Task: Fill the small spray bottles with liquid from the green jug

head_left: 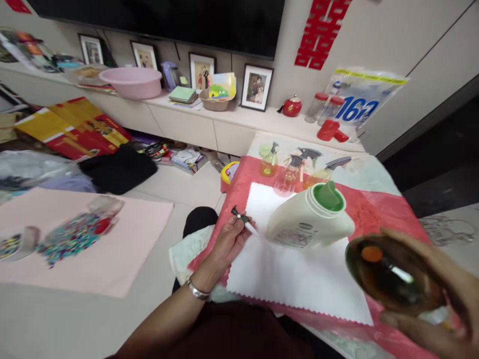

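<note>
In my left hand [227,245], a small dark pump or nozzle top [241,216] with a white lower part is pinched between thumb and fingers, over the left edge of a white scalloped sheet [269,279]. My right hand [459,281] grips a dark brown-green glossy bottle [391,269] at the lower right, blurred and tipped with one rounded end facing me; its far end is hidden. Between my hands stands a large whitish jug [292,222], leaning, with a green spout [329,197] at its open mouth. Behind it are several clear spray bottles [288,174].
A red cloth [374,199] covers the table. On the cabinet behind stand glass jars [318,107], red lids [328,130], a red pot [292,106], framed photos and a pink basin [132,82]. Coloured beads [71,237] lie on a pink mat at left.
</note>
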`<action>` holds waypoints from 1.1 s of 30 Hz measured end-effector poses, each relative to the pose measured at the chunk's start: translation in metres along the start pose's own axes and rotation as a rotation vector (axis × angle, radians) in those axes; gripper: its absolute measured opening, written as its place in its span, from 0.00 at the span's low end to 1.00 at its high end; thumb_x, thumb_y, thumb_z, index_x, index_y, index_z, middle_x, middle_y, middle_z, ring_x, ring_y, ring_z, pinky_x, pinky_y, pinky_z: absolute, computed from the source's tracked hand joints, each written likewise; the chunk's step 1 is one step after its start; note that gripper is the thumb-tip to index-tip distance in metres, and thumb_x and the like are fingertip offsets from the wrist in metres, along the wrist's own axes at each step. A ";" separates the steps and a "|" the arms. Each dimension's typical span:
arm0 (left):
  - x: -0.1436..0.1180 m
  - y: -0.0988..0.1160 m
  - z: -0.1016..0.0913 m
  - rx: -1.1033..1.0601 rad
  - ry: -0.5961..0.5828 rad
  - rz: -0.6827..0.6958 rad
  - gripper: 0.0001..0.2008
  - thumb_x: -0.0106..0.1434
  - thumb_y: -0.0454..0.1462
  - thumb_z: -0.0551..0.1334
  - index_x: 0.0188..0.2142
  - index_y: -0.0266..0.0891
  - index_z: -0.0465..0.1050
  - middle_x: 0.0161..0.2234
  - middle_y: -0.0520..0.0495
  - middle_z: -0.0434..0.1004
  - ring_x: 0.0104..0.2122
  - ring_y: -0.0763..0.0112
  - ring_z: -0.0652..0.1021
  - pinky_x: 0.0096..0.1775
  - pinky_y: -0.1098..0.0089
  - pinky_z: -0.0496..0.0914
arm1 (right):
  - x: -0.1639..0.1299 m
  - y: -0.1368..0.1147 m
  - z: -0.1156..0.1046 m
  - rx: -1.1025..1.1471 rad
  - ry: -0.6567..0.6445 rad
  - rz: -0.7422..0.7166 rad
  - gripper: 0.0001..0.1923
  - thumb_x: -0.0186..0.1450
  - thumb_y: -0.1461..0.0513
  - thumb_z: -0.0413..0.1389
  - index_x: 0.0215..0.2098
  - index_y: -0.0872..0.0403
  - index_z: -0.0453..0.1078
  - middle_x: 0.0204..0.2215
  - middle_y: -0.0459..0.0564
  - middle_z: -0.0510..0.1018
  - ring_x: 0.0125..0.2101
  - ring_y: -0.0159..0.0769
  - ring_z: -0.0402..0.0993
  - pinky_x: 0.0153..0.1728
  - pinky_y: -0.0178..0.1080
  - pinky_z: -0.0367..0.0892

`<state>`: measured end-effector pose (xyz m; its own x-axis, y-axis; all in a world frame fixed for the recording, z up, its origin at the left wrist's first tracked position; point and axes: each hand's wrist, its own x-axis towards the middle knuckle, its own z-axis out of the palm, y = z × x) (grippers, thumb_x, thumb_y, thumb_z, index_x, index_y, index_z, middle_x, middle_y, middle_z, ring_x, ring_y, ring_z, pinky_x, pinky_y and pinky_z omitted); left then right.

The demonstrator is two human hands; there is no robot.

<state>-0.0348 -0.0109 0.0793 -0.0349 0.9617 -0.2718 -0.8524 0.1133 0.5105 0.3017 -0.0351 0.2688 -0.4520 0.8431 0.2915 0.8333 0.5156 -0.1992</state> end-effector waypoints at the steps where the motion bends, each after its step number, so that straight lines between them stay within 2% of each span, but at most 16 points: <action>1: -0.002 0.003 0.004 -0.011 0.004 0.010 0.21 0.53 0.38 0.77 0.43 0.36 0.76 0.38 0.48 0.82 0.39 0.69 0.82 0.48 0.68 0.76 | -0.012 -0.003 0.016 0.087 -0.064 0.004 0.43 0.61 0.41 0.62 0.69 0.42 0.57 0.53 0.50 0.74 0.43 0.47 0.79 0.27 0.40 0.79; 3: -0.008 0.008 0.012 -0.010 0.017 0.043 0.20 0.53 0.37 0.77 0.43 0.37 0.76 0.37 0.49 0.83 0.38 0.71 0.82 0.47 0.68 0.77 | -0.029 -0.015 0.051 0.152 -0.191 0.025 0.41 0.63 0.47 0.62 0.69 0.43 0.53 0.54 0.50 0.73 0.45 0.46 0.78 0.34 0.41 0.81; 6: -0.017 0.015 0.024 0.027 0.021 0.065 0.21 0.52 0.38 0.78 0.43 0.38 0.76 0.38 0.49 0.83 0.37 0.70 0.83 0.45 0.69 0.78 | -0.041 -0.040 0.097 0.177 -0.214 0.104 0.39 0.62 0.52 0.60 0.68 0.45 0.51 0.58 0.52 0.69 0.51 0.48 0.74 0.44 0.48 0.79; 8: -0.022 0.018 0.029 0.061 0.012 0.079 0.21 0.52 0.38 0.78 0.43 0.39 0.77 0.39 0.49 0.83 0.38 0.69 0.83 0.45 0.69 0.78 | -0.042 -0.053 0.118 0.169 -0.223 0.156 0.41 0.61 0.55 0.59 0.68 0.47 0.49 0.59 0.54 0.65 0.55 0.50 0.70 0.50 0.52 0.75; 10: -0.026 0.019 0.031 0.096 0.000 0.096 0.20 0.53 0.38 0.77 0.44 0.40 0.77 0.39 0.49 0.83 0.38 0.69 0.84 0.46 0.68 0.78 | -0.040 -0.061 0.129 0.156 -0.232 0.195 0.42 0.60 0.57 0.59 0.69 0.48 0.48 0.61 0.55 0.63 0.57 0.51 0.66 0.53 0.55 0.71; 15: -0.033 0.018 0.036 0.153 0.000 0.125 0.20 0.53 0.39 0.77 0.44 0.41 0.78 0.39 0.50 0.83 0.38 0.68 0.84 0.48 0.65 0.77 | -0.034 -0.066 0.135 0.188 -0.252 0.222 0.42 0.61 0.56 0.59 0.69 0.47 0.47 0.61 0.54 0.62 0.59 0.51 0.63 0.56 0.57 0.68; 19: -0.039 0.010 0.042 0.199 -0.041 0.098 0.22 0.51 0.40 0.78 0.44 0.41 0.79 0.38 0.50 0.83 0.36 0.66 0.84 0.47 0.62 0.76 | -0.029 -0.071 0.135 0.222 -0.272 0.233 0.45 0.60 0.58 0.60 0.70 0.44 0.45 0.62 0.53 0.61 0.60 0.49 0.62 0.57 0.56 0.67; 24: -0.049 -0.009 0.046 0.259 -0.113 0.031 0.23 0.47 0.42 0.80 0.42 0.40 0.82 0.36 0.48 0.83 0.37 0.67 0.82 0.43 0.67 0.73 | -0.021 -0.083 0.133 0.285 -0.264 0.245 0.47 0.60 0.58 0.61 0.71 0.42 0.42 0.63 0.52 0.60 0.60 0.49 0.62 0.57 0.55 0.68; 28: -0.056 -0.020 0.045 0.294 -0.141 -0.055 0.23 0.49 0.42 0.79 0.44 0.41 0.82 0.38 0.47 0.83 0.38 0.68 0.80 0.43 0.69 0.71 | -0.017 -0.088 0.132 0.315 -0.248 0.262 0.47 0.59 0.57 0.62 0.70 0.42 0.42 0.61 0.53 0.62 0.58 0.49 0.64 0.55 0.55 0.69; 33: -0.059 -0.021 0.041 0.281 -0.174 -0.058 0.21 0.53 0.43 0.77 0.46 0.41 0.82 0.41 0.45 0.83 0.42 0.65 0.79 0.48 0.66 0.70 | -0.018 -0.087 0.134 0.350 -0.212 0.273 0.44 0.60 0.55 0.62 0.69 0.45 0.48 0.60 0.55 0.64 0.57 0.51 0.66 0.55 0.57 0.68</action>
<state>0.0069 -0.0596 0.1178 0.1196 0.9771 -0.1761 -0.6724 0.2102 0.7097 0.1952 -0.0750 0.1554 -0.3176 0.9482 -0.0049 0.7895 0.2616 -0.5552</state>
